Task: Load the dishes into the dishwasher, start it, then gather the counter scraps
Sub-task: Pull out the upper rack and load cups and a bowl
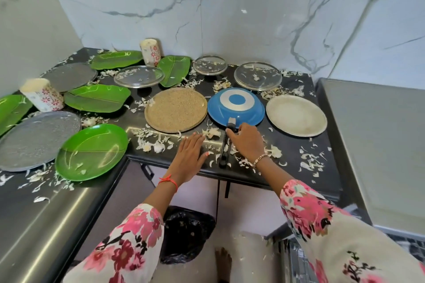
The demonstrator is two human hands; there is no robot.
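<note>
Starting at the left, green leaf-shaped plates (92, 153) and grey plates (36, 139) crowd the black counter (287, 163) beside two floral cups (42, 94). White scraps (151, 143) litter the near edge. Just right of them the left hand (192, 153) lies flat, fingers together, palm down on the counter, gripping nothing. Next, the right hand (247, 142) rests over the black handle (225, 147) of the upside-down blue pan (236, 107); whether it pinches the handle cannot be told. Farther right sits a pale plate (296, 115).
</note>
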